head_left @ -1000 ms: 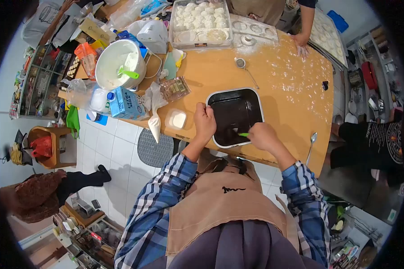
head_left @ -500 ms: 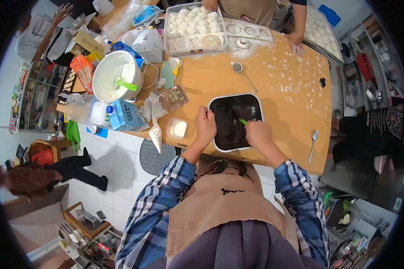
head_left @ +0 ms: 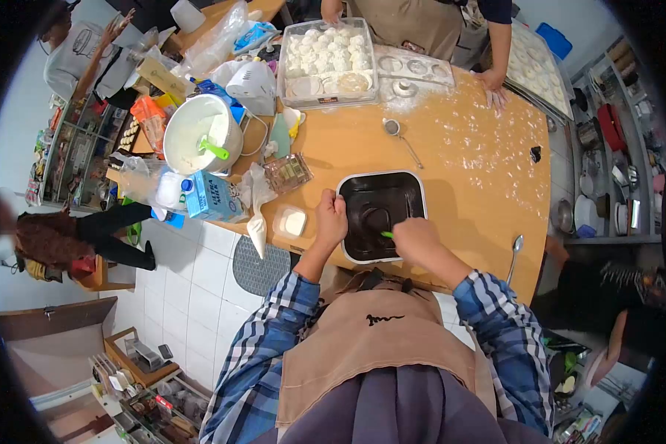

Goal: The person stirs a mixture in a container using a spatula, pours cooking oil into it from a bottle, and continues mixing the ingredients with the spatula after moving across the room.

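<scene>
A square pan with a pale rim (head_left: 381, 174) sits near the table's front edge, its inside dark brown and glossy with curved marks on the bottom. At its left side, my left hand (head_left: 331, 220) grips the rim. My right hand (head_left: 418, 240) is closed around a green-handled utensil (head_left: 387, 234) over the pan's lower right part; its working end cannot be made out. Left of the pan are a small tub with something pale yellow in it (head_left: 291, 222) and a filled piping bag (head_left: 257, 229).
A white bowl (head_left: 233, 144) with a green spatula (head_left: 214, 148), and a blue milk carton (head_left: 209, 198), stand left. A box of dough balls (head_left: 325, 100) is at the back, beside a co-worker's hand (head_left: 493, 89) on the floured table. A small strainer (head_left: 392, 127) and a spoon (head_left: 516, 255) lie rightward.
My right hand has moved the green-handled utensil left and toward me inside the pan, and curved marks now show on its bottom. My left hand stays on the rim. The whole view has shifted slightly.
</scene>
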The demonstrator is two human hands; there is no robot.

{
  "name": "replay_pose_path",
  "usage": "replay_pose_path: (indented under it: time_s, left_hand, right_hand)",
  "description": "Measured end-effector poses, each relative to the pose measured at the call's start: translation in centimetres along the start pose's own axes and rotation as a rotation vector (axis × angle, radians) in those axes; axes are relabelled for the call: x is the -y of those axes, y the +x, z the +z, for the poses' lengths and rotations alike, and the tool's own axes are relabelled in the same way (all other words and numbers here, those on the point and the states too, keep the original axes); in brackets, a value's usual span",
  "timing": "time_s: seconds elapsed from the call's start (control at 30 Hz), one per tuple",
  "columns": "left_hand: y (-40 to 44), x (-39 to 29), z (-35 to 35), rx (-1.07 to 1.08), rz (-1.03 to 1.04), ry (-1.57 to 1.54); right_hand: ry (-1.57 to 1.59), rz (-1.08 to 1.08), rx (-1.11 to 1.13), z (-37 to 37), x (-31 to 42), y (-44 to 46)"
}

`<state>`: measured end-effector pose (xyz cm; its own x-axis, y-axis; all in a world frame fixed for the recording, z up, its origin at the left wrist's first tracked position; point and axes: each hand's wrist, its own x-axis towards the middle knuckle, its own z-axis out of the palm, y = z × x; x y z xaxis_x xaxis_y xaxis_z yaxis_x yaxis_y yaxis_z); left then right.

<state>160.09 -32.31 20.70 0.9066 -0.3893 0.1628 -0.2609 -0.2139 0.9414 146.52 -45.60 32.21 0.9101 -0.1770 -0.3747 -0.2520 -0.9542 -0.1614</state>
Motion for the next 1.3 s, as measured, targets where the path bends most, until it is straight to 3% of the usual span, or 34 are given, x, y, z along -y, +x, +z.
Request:
replay_pose_path:
  time_s: [0.07, 0.17, 0.27, 0.4, 0.5, 0.63, 0.77, 0.93, 1.07, 1.2, 1.3]
  left_hand:
    - [-0.1, 0.0, -0.2, 0.003, -0.008, 0.001]
    - [-0.1, -0.6, -0.1, 0.013, -0.028, -0.015]
    - [0.0, -0.5, -0.1, 0.012, -0.025, -0.025]
    - [-0.3, -1.0, -0.4, 0.027, -0.040, -0.023]
    - [0.0, -0.9, -0.2, 0.024, -0.041, -0.033]
    - [-0.2, -1.4, -0.1, -0.004, -0.070, -0.077]
    - [-0.1, -1.2, 0.2, -0.021, -0.028, -0.078]
    - [0.6, -4.9, -0.6, -0.013, 0.036, -0.079]
    - [1.5, -5.7, -1.5, 0.022, 0.068, -0.052]
    - [2.0, -7.8, -2.9, 0.003, 0.038, -0.084]
    - [1.9, -8.8, -4.1, 0.117, -0.101, 0.130]
  right_hand:
    - [-0.050, 0.038, 0.050, -0.7, -0.6, -0.4]
    - [-0.026, 0.161, -0.106, -0.5, -1.1, 0.9]
    - [0.034, 0.143, -0.107, 1.8, -0.4, 2.4]
    - [0.001, -0.030, 0.099, -0.5, -0.1, -0.2]
    - [-0.085, 0.169, 0.029, -1.3, -1.4, -0.2]
    - [-0.021, 0.119, -0.204, 2.7, -0.9, 1.7]
    - [0.051, 0.006, 0.040, 1.4, 0.1, -0.6]
    - [0.034, 0.239, -0.339, 2.6, -2.6, -0.6]
    - [0.195, 0.060, -0.443, 3.1, 0.2, -0.2]
    - [0.221, 0.107, -0.492, 2.5, -0.8, 0.2]
    - [0.171, 0.132, -0.542, 1.8, -1.8, 0.8]
